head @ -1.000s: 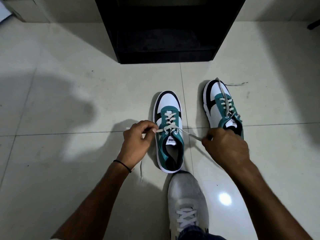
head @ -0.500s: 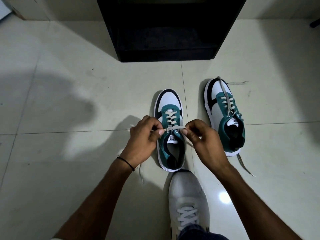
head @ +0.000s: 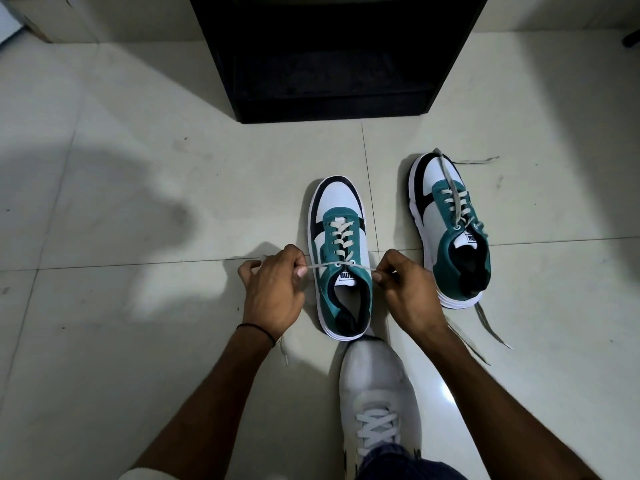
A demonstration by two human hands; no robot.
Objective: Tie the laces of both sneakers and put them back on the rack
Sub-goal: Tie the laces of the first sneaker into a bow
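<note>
A: Teal/white sneaker, item 1 (head: 341,261), is listed on floor tile, centre, toe pointed at dark rack (head: 332,57). Lace status?

B: Lace (head: 346,265) is pulled taut across top eyelets. One end is pinched by left hand (head: 273,292), other end by right hand (head: 408,292); both fists closed on lace, no bow formed yet.

A: Item 2?

B: Second sneaker (head: 450,226), to the right, apart from item 1. Laces loose, one end trailed over toe, another on tile by heel.

A: Risks to be noted?

B: First cross could slacken if tension is dropped before loops are made; uneven ends likely if one side is pulled harder. Trailing ends might be snagged when item 2 is lifted.
</note>
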